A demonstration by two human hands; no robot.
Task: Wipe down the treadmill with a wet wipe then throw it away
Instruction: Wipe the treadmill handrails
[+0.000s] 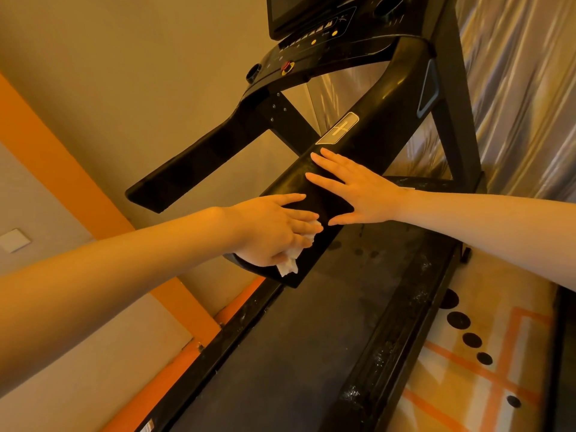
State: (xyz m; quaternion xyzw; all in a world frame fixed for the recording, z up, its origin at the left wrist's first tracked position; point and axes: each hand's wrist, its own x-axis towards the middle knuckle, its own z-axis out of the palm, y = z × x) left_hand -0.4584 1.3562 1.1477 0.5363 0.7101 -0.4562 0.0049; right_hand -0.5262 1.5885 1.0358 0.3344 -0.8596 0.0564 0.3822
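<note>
A crumpled white wet wipe (pixel 291 257) is gripped in the curled fingers of the left hand (pixel 271 229) and pressed against the near end of the treadmill (pixel 314 353)'s right handrail (pixel 367 132). The right hand (pixel 355 191) is laid flat just beyond it, fingers spread on the rail. The console (pixel 311 35) is seen farther off, its markings apparently too blurred to be read.

The treadmill (pixel 327 353) stands on a pale floor (pixel 498 385) marked with orange lines and black dots
</note>
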